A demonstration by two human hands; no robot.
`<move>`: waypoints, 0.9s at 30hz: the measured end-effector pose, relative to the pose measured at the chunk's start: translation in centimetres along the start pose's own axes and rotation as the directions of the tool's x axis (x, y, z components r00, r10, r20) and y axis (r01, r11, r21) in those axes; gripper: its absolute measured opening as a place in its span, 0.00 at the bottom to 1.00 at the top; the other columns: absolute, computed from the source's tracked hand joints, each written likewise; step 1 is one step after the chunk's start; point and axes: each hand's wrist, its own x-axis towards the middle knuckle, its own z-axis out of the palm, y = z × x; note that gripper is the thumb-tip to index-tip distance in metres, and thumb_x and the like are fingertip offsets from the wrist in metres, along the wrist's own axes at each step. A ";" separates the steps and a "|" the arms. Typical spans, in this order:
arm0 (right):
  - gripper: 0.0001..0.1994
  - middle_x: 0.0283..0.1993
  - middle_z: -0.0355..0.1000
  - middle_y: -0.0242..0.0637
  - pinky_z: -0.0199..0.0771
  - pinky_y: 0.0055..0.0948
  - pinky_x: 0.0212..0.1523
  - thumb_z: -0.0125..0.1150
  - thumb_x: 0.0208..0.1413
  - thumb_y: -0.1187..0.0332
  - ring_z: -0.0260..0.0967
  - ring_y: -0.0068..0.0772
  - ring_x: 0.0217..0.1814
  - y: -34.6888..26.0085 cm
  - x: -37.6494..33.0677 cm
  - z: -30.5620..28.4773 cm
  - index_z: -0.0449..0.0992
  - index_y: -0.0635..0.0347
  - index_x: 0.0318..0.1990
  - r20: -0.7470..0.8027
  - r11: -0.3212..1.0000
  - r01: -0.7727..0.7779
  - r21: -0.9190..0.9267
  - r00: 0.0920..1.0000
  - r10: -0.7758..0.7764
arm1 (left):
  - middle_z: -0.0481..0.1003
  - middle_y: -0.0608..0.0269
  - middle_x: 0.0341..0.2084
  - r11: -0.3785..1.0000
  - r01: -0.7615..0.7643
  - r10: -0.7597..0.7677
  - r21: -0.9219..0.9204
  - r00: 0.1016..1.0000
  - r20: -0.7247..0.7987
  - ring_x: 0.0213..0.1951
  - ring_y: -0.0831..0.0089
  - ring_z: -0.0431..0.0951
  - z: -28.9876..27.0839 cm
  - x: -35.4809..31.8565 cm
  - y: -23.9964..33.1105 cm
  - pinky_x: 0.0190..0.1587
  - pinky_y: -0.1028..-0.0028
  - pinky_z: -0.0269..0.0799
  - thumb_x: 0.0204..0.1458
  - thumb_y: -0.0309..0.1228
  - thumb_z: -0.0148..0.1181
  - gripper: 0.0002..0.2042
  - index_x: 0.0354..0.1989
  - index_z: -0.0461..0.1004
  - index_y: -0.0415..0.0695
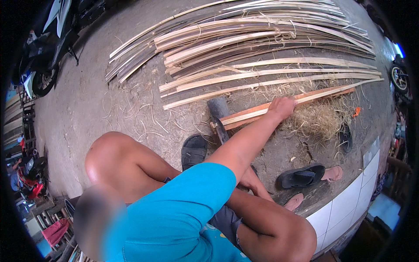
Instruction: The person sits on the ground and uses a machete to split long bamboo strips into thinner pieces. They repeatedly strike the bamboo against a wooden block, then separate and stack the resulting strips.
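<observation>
My left arm in a teal sleeve reaches across, and my left hand [283, 108] is closed on a long pale bamboo strip [325, 93]. Beneath the strip lies a reddish-brown wooden board [346, 92]. A dark-bladed knife [219, 129] crosses the strip's near end, beside a grey cylindrical block [218, 107]. The knife runs under my left forearm toward my right hand [252, 180], which appears closed on its handle; that grip is mostly hidden. Thin curled shavings [315, 120] lie heaped just beyond my left hand.
Several bundles of split bamboo strips [262, 37] lie across the concrete floor, with loose strips [209, 95] nearer. A black sandal [194, 151] is near my legs; another black sandal [301, 176] sits at right by white tiles [338, 209]. A motorcycle [43, 56] stands far left.
</observation>
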 end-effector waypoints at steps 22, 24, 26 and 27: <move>0.16 0.34 0.74 0.40 0.78 0.35 0.33 0.62 0.62 0.64 0.74 0.33 0.33 -2.6 1.7 -1.8 0.69 0.58 0.54 0.104 0.771 -0.366 0.520 0.924 0.369 | 0.81 0.50 0.42 0.935 -0.141 0.069 0.325 0.972 0.224 0.47 0.49 0.81 -5.4 -2.8 -3.6 0.49 0.53 0.77 0.60 0.40 0.54 0.15 0.43 0.81 0.43; 0.12 0.30 0.69 0.37 0.76 0.33 0.26 0.54 0.67 0.64 0.71 0.30 0.26 -1.0 0.9 -2.7 0.65 0.56 0.54 -0.202 0.815 -0.205 0.542 0.910 0.363 | 0.82 0.50 0.37 0.613 -0.511 0.222 0.603 0.844 0.489 0.42 0.52 0.83 -12.1 -2.1 -2.6 0.42 0.56 0.80 0.52 0.32 0.59 0.09 0.34 0.83 0.42; 0.17 0.32 0.71 0.41 0.78 0.38 0.31 0.57 0.66 0.62 0.74 0.36 0.30 2.3 -0.7 -4.2 0.65 0.57 0.57 -0.424 0.874 -0.068 0.481 0.855 0.299 | 0.81 0.49 0.31 0.504 -0.616 0.382 0.606 0.788 0.483 0.35 0.52 0.83 -18.4 -3.7 -4.1 0.39 0.56 0.80 0.52 0.30 0.58 0.08 0.34 0.82 0.41; 0.20 0.34 0.71 0.43 0.77 0.40 0.35 0.58 0.64 0.62 0.74 0.40 0.34 3.2 -1.9 -4.9 0.65 0.58 0.59 -0.538 0.971 -0.080 0.227 0.821 0.194 | 0.81 0.48 0.30 0.491 -0.603 0.274 0.629 0.792 0.546 0.36 0.51 0.83 -21.0 -5.5 -5.4 0.39 0.56 0.80 0.53 0.30 0.58 0.08 0.33 0.82 0.41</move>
